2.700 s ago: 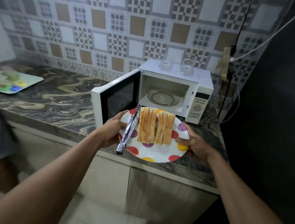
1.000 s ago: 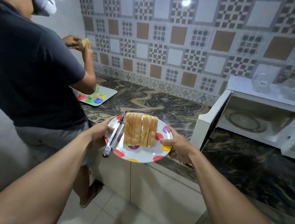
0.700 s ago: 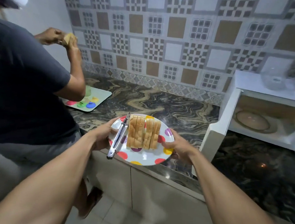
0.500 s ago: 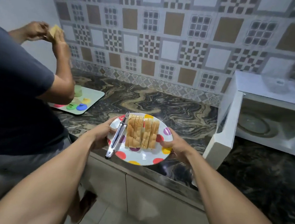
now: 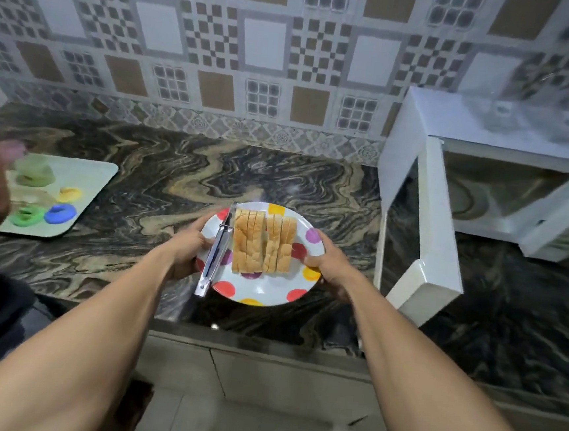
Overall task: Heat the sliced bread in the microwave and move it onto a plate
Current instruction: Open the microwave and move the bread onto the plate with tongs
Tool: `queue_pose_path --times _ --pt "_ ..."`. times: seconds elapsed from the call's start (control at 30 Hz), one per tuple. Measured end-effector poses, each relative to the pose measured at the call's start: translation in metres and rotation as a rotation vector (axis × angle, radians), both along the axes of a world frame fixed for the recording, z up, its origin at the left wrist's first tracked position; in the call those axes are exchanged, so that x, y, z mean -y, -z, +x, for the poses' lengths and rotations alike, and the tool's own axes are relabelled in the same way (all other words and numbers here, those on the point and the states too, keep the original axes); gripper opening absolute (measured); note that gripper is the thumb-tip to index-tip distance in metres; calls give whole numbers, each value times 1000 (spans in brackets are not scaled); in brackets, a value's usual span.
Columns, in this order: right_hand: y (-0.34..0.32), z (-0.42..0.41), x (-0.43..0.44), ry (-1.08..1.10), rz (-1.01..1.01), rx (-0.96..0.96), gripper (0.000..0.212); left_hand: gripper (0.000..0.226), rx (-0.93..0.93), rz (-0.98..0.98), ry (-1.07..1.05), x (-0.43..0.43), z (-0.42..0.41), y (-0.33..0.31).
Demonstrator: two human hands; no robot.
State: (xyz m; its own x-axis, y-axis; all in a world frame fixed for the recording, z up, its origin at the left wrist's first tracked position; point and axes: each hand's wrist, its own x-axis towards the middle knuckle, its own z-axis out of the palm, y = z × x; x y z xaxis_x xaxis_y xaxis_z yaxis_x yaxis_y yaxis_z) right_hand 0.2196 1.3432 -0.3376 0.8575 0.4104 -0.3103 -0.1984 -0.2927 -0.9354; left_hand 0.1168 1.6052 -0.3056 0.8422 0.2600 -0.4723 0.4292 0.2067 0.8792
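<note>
a patterned tile wall [image 5: 264, 41] is running behind the dark swirled bench [image 5: 177, 171]. pale cabinet doors [image 5: 279, 376] are sitting beneath it, above a tiled floor [image 5: 223, 426].

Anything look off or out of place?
The steel tongs lie askew on the white polka-dot plate, their end overhanging its near rim, and the white microwave's door stands wide open. The sliced bread sits tidy.

Tray [image 5: 98, 178] w/ colour rings [image 5: 59, 213], left on countertop [image 5: 184, 168].

Sliced bread [image 5: 263, 241] lies upright-packed on the polka-dot plate [image 5: 262, 290].
</note>
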Motion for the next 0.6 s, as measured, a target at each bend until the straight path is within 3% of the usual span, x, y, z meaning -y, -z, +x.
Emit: queue_pose_path --times 0.37,0.6 --pt "27 28 4 188 -156 -59 61 43 -58 104 145 -5 62 28" --pt "40 38 -3 242 -242 -23 65 43 -121 310 202 -25 92 56"
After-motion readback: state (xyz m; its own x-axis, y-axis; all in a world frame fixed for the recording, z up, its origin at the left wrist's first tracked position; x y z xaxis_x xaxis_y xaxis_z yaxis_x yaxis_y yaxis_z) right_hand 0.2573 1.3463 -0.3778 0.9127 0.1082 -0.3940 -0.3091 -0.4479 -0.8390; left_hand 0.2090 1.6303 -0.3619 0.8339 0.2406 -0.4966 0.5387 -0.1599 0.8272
